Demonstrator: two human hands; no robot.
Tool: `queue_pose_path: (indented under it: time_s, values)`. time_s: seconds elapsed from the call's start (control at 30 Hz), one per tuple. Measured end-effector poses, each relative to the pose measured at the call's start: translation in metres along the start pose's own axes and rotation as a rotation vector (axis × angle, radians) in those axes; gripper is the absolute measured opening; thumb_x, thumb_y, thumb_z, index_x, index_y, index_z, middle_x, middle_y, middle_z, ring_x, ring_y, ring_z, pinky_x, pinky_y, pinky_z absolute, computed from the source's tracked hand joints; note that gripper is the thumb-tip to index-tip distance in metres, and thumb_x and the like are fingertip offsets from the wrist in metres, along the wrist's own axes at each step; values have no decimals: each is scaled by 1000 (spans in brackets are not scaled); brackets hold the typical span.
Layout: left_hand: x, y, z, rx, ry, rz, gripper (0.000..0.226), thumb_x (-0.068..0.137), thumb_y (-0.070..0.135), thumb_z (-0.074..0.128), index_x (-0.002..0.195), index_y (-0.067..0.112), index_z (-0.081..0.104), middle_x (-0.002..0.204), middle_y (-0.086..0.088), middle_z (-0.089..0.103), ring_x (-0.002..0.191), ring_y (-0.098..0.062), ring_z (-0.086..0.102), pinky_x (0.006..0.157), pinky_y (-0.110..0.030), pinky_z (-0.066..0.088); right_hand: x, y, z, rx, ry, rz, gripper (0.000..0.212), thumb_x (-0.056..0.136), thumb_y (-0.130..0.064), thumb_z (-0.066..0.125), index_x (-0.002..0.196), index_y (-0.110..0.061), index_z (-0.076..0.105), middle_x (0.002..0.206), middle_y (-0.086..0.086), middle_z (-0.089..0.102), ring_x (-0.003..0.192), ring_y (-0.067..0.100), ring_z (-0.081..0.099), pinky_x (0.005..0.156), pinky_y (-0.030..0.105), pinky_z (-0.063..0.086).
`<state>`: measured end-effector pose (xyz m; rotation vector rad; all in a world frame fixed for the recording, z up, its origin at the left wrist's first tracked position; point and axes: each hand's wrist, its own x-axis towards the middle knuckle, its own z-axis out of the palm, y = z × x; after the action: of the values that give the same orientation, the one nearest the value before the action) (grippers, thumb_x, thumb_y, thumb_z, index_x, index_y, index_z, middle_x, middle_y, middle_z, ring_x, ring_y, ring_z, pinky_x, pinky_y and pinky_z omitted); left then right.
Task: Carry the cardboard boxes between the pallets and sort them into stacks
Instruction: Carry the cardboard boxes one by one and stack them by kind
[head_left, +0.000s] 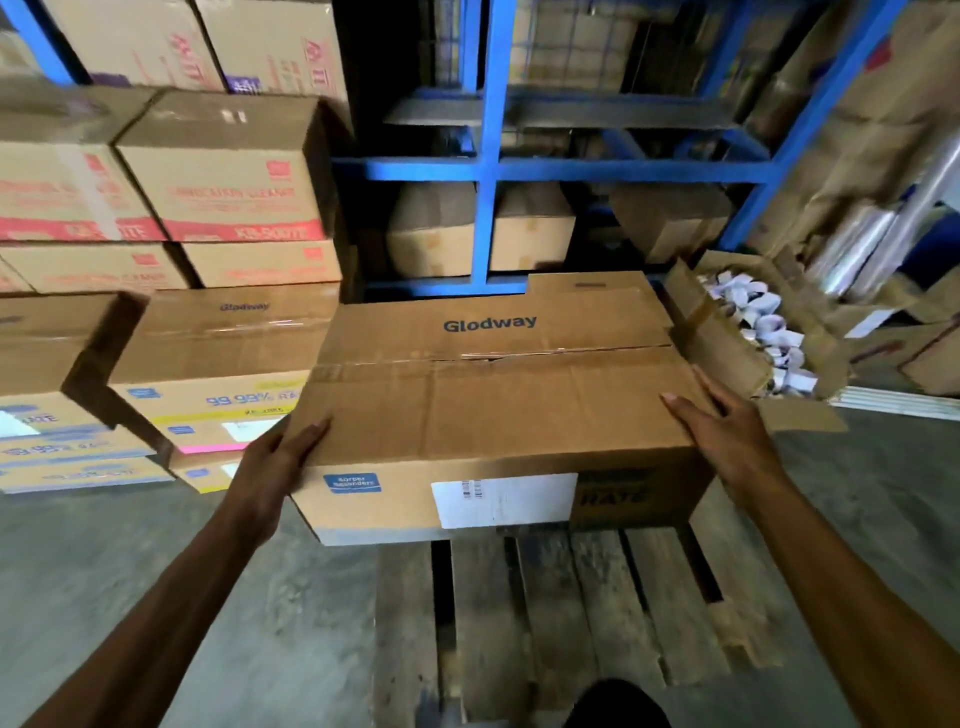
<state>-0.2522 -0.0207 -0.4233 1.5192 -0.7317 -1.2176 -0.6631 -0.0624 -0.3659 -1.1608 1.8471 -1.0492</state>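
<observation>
A brown cardboard box (498, 395) marked "Glodway", with a white label on its near face, is held between my hands above a wooden pallet (561, 613). My left hand (275, 467) grips its near left corner, thumb on the top. My right hand (722, 431) grips its right edge, with the thumb lying over the top. At the left stand stacks of similar boxes (218, 364), one marked "Glodway" too, with red-printed boxes (228, 176) stacked behind them.
A blue steel rack (488, 171) holding cartons stands right behind the box. An open carton (753, 332) full of small white items sits at the right. Plastic-wrapped rolls (878, 234) lean at the far right. Grey concrete floor (104, 571) surrounds the pallet.
</observation>
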Motion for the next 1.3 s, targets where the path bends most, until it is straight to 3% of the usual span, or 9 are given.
queue_pose_path:
  time_s: [0.27,0.4,0.53,0.67,0.77,1.0,1.17,1.23,1.3]
  values:
    - [149,33,86,-1,123,-13,25,88,22,64,113,19,67,110,-8,70,98,-26,66,98,-44,48,209,-5,51,-41,-100,-10,62,88,-29,65,144,-22,40,141,3,46,130,23,43,100,30,36]
    - [261,31,125,63,174,13,25,89,19,61,114,21,65,107,-3,70,83,-10,67,70,-20,55,330,10,112,-9,-112,8,62,86,-25,67,143,-22,43,136,-2,49,123,14,44,107,39,39]
    - [415,-5,166,104,262,-32,21,91,15,59,111,20,63,94,-2,67,62,-3,65,48,-19,53,479,49,197,-8,-149,47,63,84,-29,69,142,-28,42,144,0,47,127,16,46,108,43,39]
    - [548,-47,187,84,302,-68,28,87,20,65,114,19,64,107,-6,69,85,-21,67,75,-32,54,602,95,271,14,-190,52,65,83,-32,69,142,-28,42,146,2,46,130,17,46,109,43,38]
    - [621,-82,192,110,327,-70,28,88,19,64,116,19,63,92,8,73,79,-12,70,66,-24,56,665,130,321,58,-209,38,61,85,-27,69,141,-24,44,140,1,52,124,16,53,107,40,41]
    - [719,-138,193,128,317,-120,18,86,20,66,103,26,69,92,8,75,81,-9,70,66,-21,57,739,192,388,138,-225,34,66,85,-23,69,143,-17,40,144,2,47,127,11,50,110,35,38]
    - [752,-157,207,188,277,-134,19,86,23,66,100,35,69,97,11,73,87,-6,69,72,-20,54,765,224,404,173,-256,34,79,78,-39,71,144,-10,38,143,5,48,126,9,51,109,33,40]
    - [763,-168,213,191,291,-122,22,87,20,66,103,35,68,100,12,72,87,-4,69,72,-18,55,769,241,410,171,-255,44,70,84,-27,69,144,-7,38,140,6,51,120,5,54,107,30,42]
    - [774,-179,217,236,292,-113,30,88,17,65,114,31,64,100,15,71,85,0,68,71,-13,53,772,255,417,60,-237,45,81,79,-44,72,144,-11,38,136,2,52,125,8,48,109,29,35]
